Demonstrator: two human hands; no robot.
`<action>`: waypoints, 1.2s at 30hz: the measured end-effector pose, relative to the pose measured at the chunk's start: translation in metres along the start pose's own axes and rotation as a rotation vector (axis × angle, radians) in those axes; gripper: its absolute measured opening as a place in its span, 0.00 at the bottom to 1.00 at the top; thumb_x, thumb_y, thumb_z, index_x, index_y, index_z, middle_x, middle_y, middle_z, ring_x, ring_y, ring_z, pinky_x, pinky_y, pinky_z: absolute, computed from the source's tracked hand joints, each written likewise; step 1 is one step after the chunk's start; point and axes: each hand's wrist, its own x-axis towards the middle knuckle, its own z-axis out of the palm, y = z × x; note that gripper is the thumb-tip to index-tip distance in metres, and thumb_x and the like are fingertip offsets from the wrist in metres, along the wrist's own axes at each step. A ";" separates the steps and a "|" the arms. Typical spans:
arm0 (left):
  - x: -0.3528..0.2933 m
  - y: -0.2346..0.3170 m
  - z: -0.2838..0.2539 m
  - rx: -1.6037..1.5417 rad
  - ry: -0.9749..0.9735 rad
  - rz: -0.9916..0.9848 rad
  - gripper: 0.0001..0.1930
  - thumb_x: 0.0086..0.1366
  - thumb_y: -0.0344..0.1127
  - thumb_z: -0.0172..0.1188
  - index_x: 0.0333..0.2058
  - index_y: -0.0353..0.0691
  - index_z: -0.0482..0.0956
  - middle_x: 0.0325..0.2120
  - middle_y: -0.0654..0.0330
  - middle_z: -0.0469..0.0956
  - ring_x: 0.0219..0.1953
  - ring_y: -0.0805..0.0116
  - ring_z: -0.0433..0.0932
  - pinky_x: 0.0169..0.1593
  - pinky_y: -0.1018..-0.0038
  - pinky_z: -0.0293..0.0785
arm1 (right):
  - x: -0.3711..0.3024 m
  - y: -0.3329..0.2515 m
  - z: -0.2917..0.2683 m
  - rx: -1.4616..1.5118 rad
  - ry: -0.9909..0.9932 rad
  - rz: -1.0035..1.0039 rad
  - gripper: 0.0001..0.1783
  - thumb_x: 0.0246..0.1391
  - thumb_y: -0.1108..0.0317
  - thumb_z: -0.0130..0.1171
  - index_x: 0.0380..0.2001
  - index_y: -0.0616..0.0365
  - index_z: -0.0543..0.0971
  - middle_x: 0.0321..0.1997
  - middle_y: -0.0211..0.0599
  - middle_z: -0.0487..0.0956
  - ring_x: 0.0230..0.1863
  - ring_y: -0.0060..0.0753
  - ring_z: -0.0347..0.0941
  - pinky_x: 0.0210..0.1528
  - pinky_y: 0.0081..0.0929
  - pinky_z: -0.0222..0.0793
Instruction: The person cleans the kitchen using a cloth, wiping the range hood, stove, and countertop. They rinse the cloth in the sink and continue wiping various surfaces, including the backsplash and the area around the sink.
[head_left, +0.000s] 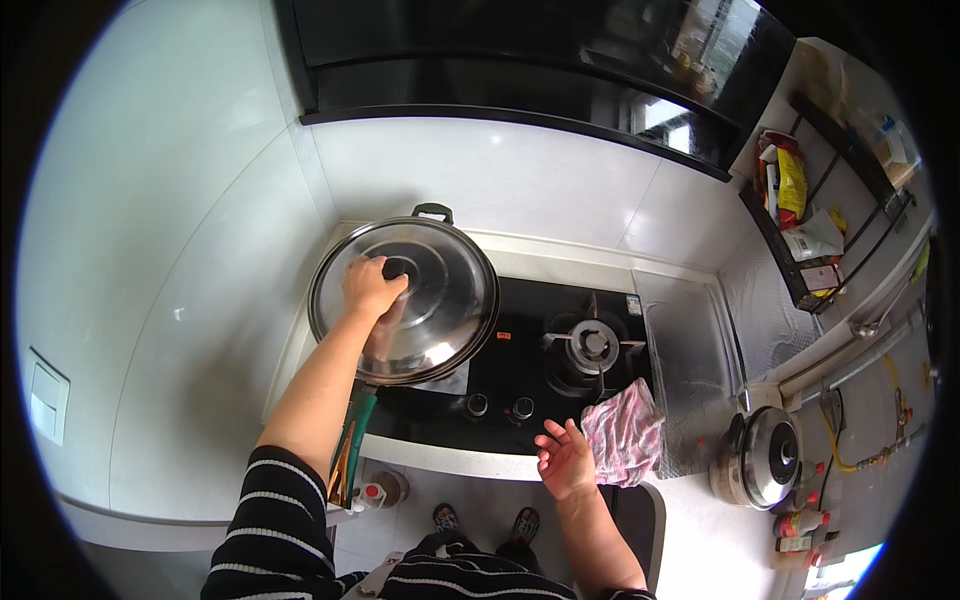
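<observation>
A wide steel pan lid point(440, 310) covers a large pan on the left side of the black gas stove point(515, 370). My left hand point(368, 288) is closed around the lid's dark knob point(396, 267). The pan's green handle point(357, 432) points toward me, under my left forearm. What the pan holds is hidden by the lid. My right hand point(566, 460) hovers near the stove's front edge, palm up with its fingers loosely curled and apart, holding nothing. Just beside it, a pink and white cloth point(625, 430) drapes over the stove's front right corner.
The bare right burner point(592, 345) has a metal pan support. Farther right stands a lidded pot point(765, 458), with several bottles point(800, 522) behind it. A black wall rack point(795, 225) holds packets. The dark range hood point(520, 130) overhangs the back; a jug point(380, 490) sits on the floor.
</observation>
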 end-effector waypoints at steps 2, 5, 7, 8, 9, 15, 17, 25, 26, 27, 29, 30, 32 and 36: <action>0.000 -0.007 0.009 0.016 -0.027 -0.009 0.30 0.47 0.52 0.67 0.46 0.38 0.82 0.45 0.49 0.78 0.52 0.50 0.73 0.55 0.60 0.71 | -0.001 0.000 -0.006 0.006 0.011 -0.010 0.22 0.61 0.47 0.52 0.45 0.55 0.74 0.31 0.40 0.79 0.23 0.28 0.69 0.25 0.21 0.66; -0.002 -0.001 0.010 0.018 -0.071 -0.048 0.30 0.47 0.53 0.66 0.46 0.39 0.82 0.46 0.49 0.77 0.52 0.50 0.72 0.56 0.59 0.71 | -0.002 -0.002 -0.012 0.012 0.018 -0.018 0.21 0.61 0.47 0.53 0.44 0.54 0.75 0.30 0.39 0.79 0.23 0.28 0.69 0.25 0.21 0.66; 0.000 0.003 0.011 0.012 -0.076 -0.055 0.31 0.47 0.53 0.66 0.47 0.40 0.81 0.47 0.50 0.77 0.53 0.50 0.72 0.56 0.59 0.71 | -0.005 -0.006 -0.018 0.024 0.019 -0.031 0.21 0.61 0.48 0.53 0.44 0.54 0.75 0.30 0.39 0.79 0.22 0.28 0.70 0.25 0.21 0.67; 0.001 0.007 0.011 0.010 -0.077 -0.060 0.31 0.47 0.53 0.66 0.48 0.41 0.81 0.47 0.50 0.77 0.53 0.50 0.72 0.56 0.58 0.71 | -0.006 -0.008 -0.021 0.031 0.019 -0.036 0.20 0.61 0.48 0.53 0.43 0.54 0.75 0.30 0.39 0.80 0.22 0.28 0.70 0.25 0.21 0.67; 0.001 0.012 0.010 0.032 -0.111 -0.087 0.32 0.48 0.53 0.66 0.49 0.41 0.80 0.48 0.50 0.76 0.54 0.49 0.71 0.56 0.56 0.71 | -0.006 -0.010 -0.025 0.016 0.017 -0.049 0.20 0.62 0.48 0.53 0.43 0.54 0.75 0.30 0.39 0.80 0.22 0.28 0.70 0.25 0.22 0.67; -0.026 0.061 -0.006 0.057 0.181 -0.008 0.42 0.52 0.48 0.67 0.63 0.41 0.61 0.57 0.43 0.65 0.59 0.46 0.65 0.60 0.53 0.61 | 0.016 -0.034 -0.077 -0.570 0.268 -0.382 0.22 0.61 0.50 0.54 0.45 0.59 0.76 0.32 0.41 0.82 0.29 0.35 0.77 0.33 0.28 0.74; -0.060 0.114 -0.008 -0.411 0.258 0.101 0.37 0.54 0.43 0.67 0.60 0.37 0.64 0.56 0.45 0.66 0.59 0.46 0.64 0.60 0.53 0.60 | 0.050 -0.062 -0.150 -1.493 0.532 -1.009 0.36 0.54 0.43 0.60 0.58 0.55 0.70 0.55 0.52 0.74 0.57 0.51 0.70 0.55 0.53 0.67; -0.314 0.089 0.042 -0.476 -0.202 0.185 0.28 0.53 0.32 0.67 0.54 0.38 0.71 0.56 0.49 0.67 0.60 0.48 0.63 0.61 0.58 0.61 | 0.068 -0.037 -0.184 -2.046 0.644 -0.707 0.41 0.59 0.44 0.46 0.68 0.59 0.57 0.74 0.52 0.48 0.74 0.67 0.37 0.69 0.68 0.28; -0.334 0.068 0.036 -0.441 -0.244 0.121 0.28 0.52 0.31 0.67 0.53 0.39 0.72 0.55 0.49 0.68 0.59 0.47 0.64 0.61 0.58 0.61 | 0.069 -0.018 -0.188 -2.039 0.566 -0.806 0.39 0.58 0.48 0.48 0.67 0.60 0.58 0.74 0.51 0.49 0.73 0.67 0.38 0.69 0.67 0.29; -0.353 0.048 0.030 -0.407 -0.284 0.055 0.27 0.51 0.30 0.67 0.52 0.39 0.72 0.54 0.50 0.68 0.59 0.47 0.64 0.61 0.58 0.62 | 0.070 0.001 -0.189 -2.026 0.485 -0.903 0.37 0.58 0.52 0.49 0.67 0.61 0.59 0.74 0.50 0.50 0.73 0.68 0.38 0.69 0.67 0.29; -0.381 0.012 0.016 -0.366 -0.272 0.012 0.27 0.51 0.28 0.67 0.51 0.39 0.73 0.54 0.50 0.68 0.58 0.47 0.65 0.60 0.58 0.63 | 0.073 0.050 -0.176 -2.060 0.333 -0.924 0.37 0.56 0.58 0.51 0.65 0.66 0.60 0.72 0.54 0.53 0.72 0.70 0.41 0.70 0.66 0.32; -0.393 -0.004 0.008 -0.346 -0.259 -0.015 0.26 0.50 0.27 0.67 0.51 0.39 0.73 0.54 0.50 0.68 0.57 0.47 0.66 0.60 0.58 0.63 | 0.073 0.072 -0.158 -2.100 0.224 -0.891 0.37 0.57 0.56 0.50 0.65 0.65 0.60 0.73 0.52 0.53 0.73 0.68 0.40 0.70 0.65 0.33; -0.412 -0.032 -0.009 -0.313 -0.249 -0.108 0.26 0.50 0.26 0.67 0.50 0.39 0.73 0.53 0.50 0.69 0.57 0.47 0.67 0.59 0.59 0.65 | 0.073 0.114 -0.117 -2.190 0.025 -0.799 0.37 0.59 0.52 0.47 0.66 0.64 0.59 0.74 0.49 0.51 0.74 0.66 0.36 0.71 0.63 0.32; -0.434 -0.062 -0.035 -0.285 -0.239 -0.241 0.27 0.52 0.25 0.66 0.52 0.38 0.70 0.54 0.49 0.68 0.58 0.48 0.67 0.59 0.58 0.63 | 0.088 0.175 -0.012 -2.419 -0.389 -0.732 0.32 0.64 0.53 0.43 0.66 0.60 0.60 0.74 0.46 0.49 0.74 0.64 0.37 0.71 0.60 0.38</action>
